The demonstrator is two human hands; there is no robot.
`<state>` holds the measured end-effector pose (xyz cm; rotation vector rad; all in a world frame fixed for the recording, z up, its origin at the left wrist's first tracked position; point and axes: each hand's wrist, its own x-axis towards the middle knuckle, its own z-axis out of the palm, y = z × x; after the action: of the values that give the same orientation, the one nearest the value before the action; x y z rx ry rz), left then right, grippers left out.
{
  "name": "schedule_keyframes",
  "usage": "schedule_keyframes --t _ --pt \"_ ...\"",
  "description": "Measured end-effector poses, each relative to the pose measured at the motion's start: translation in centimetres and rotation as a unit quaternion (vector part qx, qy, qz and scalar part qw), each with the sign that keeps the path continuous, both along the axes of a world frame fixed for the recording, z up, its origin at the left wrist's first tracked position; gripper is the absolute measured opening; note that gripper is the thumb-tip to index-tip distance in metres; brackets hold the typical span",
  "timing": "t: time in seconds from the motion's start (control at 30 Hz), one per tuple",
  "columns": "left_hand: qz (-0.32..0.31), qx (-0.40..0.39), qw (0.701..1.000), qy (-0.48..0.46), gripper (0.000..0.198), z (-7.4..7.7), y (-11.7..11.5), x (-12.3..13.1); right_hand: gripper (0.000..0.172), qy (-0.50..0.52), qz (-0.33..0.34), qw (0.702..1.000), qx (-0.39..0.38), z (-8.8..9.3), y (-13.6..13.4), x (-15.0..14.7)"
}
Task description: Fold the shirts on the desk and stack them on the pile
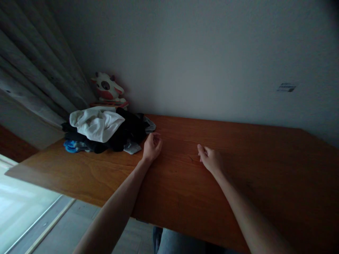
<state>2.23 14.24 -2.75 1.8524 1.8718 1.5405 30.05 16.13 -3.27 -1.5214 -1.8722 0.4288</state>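
Note:
Both my forearms reach out over a brown wooden table [185,183]. My left hand [152,146] rests on the tabletop with its fingers loosely curled and nothing in them, just right of a pile of clothes [106,129]. The pile has a white garment [95,123] on top of black, grey and blue pieces. My right hand [209,158] lies on the bare wood near the middle, fingers partly bent and apart, holding nothing.
A white and pink plush toy [107,87] sits on a reddish box against the wall behind the pile. Grey curtains [34,74] hang at the left. A small label [286,87] is stuck on the wall at the right. Floor shows below the table's near edge.

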Motion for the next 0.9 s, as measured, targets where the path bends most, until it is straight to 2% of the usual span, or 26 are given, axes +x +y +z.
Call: schedule_keyframes --t 0.1,0.2,0.33,0.4,0.5,0.57,0.63,0.73,0.8,0.9 --pt "0.062 0.004 0.998 -0.031 0.021 0.1 0.4 -0.6 0.064 0.09 0.014 0.995 -0.037 -0.4 -0.2 0.5" --pt "0.158 0.021 0.986 -0.056 0.025 0.6 0.6 -1.9 0.067 0.111 0.02 0.993 -0.038 -0.5 -0.2 0.7" --pt "0.302 0.044 0.945 -0.117 0.049 1.4 0.3 -4.5 0.067 0.083 0.031 0.996 -0.022 -0.1 -0.4 0.6" --pt "0.337 0.051 0.929 -0.144 0.065 1.4 0.0 -5.5 0.067 0.069 0.027 0.997 -0.012 0.1 -0.5 0.6" --pt "0.324 0.059 0.929 -0.168 0.082 1.1 0.1 -6.4 0.066 0.063 0.022 0.998 -0.009 0.1 -0.6 0.5" --pt "0.305 0.066 0.931 -0.187 0.083 0.7 0.4 -6.6 0.066 0.067 0.024 0.997 -0.007 0.1 -0.6 0.5" --pt "0.295 0.074 0.928 -0.214 0.076 0.6 0.9 -6.8 0.066 0.069 0.026 0.997 -0.005 0.1 -0.6 0.5" --pt "0.283 0.082 0.923 -0.25 0.052 1.0 1.3 -7.1 0.066 0.065 0.026 0.998 -0.01 0.2 -0.6 0.5" --pt "0.275 0.088 0.923 -0.255 0.043 1.7 0.9 -7.2 0.065 0.06 0.026 0.998 -0.017 0.3 -0.6 0.6" --pt "0.274 0.11 0.929 -0.221 0.04 3.4 -0.8 -7.1 0.063 0.056 0.032 0.998 -0.027 0.2 -0.4 0.6"
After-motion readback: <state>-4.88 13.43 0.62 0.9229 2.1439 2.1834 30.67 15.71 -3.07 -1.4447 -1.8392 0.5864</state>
